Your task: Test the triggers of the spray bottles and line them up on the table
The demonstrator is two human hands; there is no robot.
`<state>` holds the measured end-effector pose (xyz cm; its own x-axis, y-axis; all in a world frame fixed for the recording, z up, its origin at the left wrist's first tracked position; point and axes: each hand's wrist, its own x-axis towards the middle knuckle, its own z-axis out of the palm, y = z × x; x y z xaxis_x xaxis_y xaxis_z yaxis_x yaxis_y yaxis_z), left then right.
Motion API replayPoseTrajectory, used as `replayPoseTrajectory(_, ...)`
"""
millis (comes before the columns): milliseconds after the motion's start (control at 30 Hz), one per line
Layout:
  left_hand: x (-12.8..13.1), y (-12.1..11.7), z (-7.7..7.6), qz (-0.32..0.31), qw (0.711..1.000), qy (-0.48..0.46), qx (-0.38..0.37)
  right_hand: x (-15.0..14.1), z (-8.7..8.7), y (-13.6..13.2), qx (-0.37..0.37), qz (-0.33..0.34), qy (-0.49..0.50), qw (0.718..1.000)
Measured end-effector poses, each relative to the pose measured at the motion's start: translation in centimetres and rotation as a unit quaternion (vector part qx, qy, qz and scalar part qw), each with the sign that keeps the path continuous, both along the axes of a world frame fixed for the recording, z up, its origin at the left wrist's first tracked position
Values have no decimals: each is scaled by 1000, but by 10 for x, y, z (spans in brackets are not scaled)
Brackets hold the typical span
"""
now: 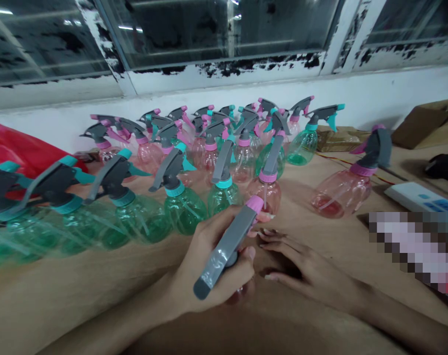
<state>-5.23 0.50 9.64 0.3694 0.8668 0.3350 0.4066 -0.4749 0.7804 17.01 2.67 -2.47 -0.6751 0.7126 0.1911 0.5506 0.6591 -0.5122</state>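
My left hand (212,264) is closed around the neck of a spray bottle (227,246) with a grey trigger head and pink nozzle. Most of its pink body is hidden under the hand. Just to the right, my right hand (301,271) is held low over the table, fingers stretched toward the bottle and holding nothing. Whether its fingertips touch the bottle I cannot tell. Directly beyond the hands stands a pink spray bottle (264,190). A row of green spray bottles (185,209) runs off to the left, and another pink spray bottle (342,190) stands apart at the right.
Several more pink and green spray bottles (211,158) crowd the table near the wall. Red plastic (20,153) lies at the left. Toward the right are a brown cardboard box (424,123), a white device (424,197), thin wires and a black object (444,167).
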Motion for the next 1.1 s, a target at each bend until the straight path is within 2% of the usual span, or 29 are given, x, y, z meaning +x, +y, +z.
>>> replayPoseTrajectory(200, 0, 2, -2, 1, 999, 1, 34, 1, -2, 0, 10, 1, 10, 1000)
replayPoseTrajectory(433, 1, 0, -1, 2, 999, -8, 31, 1, -1, 0, 9, -5, -20, 1000)
replayPoseTrajectory(667, 0, 0, -1, -8, 999, -26, 40, -3, 5, -2, 3, -7, 8, 1000)
replayPoseTrajectory(800, -2, 1, 0, -2, 998, -3, 55, -5, 5, -2, 15, -3, 2, 1000)
replayPoseTrajectory(967, -3, 7, -4, 49, 997, 26, 52, -3, 0, -5, 49, 1, -18, 999)
replayPoseTrajectory(1100, -1, 8, -7, 64, 995, 41, 67, -1, -1, -7, 76, -4, -45, 996)
